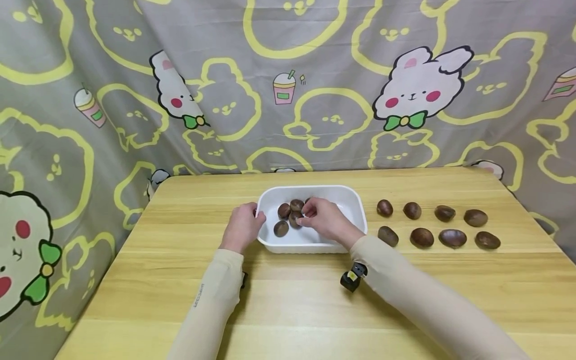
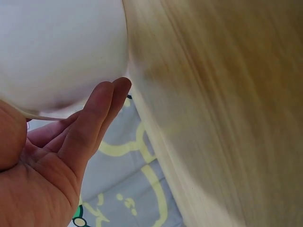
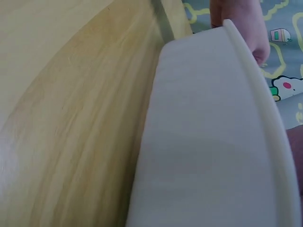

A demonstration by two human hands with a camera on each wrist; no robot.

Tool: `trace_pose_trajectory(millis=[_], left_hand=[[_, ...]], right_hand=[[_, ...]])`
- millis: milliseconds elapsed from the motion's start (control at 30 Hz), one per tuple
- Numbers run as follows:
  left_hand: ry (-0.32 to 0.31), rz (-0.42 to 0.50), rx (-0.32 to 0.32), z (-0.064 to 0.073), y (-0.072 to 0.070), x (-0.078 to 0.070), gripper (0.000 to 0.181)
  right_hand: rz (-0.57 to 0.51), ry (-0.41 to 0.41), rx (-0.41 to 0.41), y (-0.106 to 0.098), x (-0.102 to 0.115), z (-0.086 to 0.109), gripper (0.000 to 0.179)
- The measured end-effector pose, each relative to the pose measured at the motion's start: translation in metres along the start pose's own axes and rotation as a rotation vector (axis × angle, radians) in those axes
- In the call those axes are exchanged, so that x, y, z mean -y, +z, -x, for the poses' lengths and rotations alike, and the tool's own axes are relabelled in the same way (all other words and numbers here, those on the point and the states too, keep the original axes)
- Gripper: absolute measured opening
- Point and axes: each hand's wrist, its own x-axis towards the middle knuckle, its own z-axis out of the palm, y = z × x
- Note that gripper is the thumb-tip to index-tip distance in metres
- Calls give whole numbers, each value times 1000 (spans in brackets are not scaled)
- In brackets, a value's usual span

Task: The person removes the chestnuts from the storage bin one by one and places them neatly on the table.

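Observation:
A white plastic tub [image 1: 355,215] stands on the table with several brown chestnuts [image 1: 281,229] gathered in its left half. My left hand [image 1: 243,226] holds its left end, the thumb over the rim and the fingers along the outer wall; the left wrist view shows those fingers [image 2: 85,123] against the tub. My right hand [image 1: 326,218] reaches in over the near right side. Its curled thumb and index fingertips are right at the edge of one chestnut [image 1: 294,219]; I cannot tell whether they pinch it. Another chestnut behind these fingers is mostly hidden.
Right of the tub, several more chestnuts [image 1: 422,238] lie spaced out in two rows on the wooden table [image 1: 288,310]. A patterned grey curtain [image 1: 333,70] hangs behind the table and along its left side.

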Motion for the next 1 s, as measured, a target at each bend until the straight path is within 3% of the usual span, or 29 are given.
trace_pose_trajectory(millis=[433, 1000], left_hand=[[-7, 11, 5, 0, 1, -2, 29], [-9, 18, 0, -2, 1, 1, 28]], right_hand=[[35, 31, 10, 11, 2, -10, 36], [178, -9, 51, 21, 6, -16, 23]])
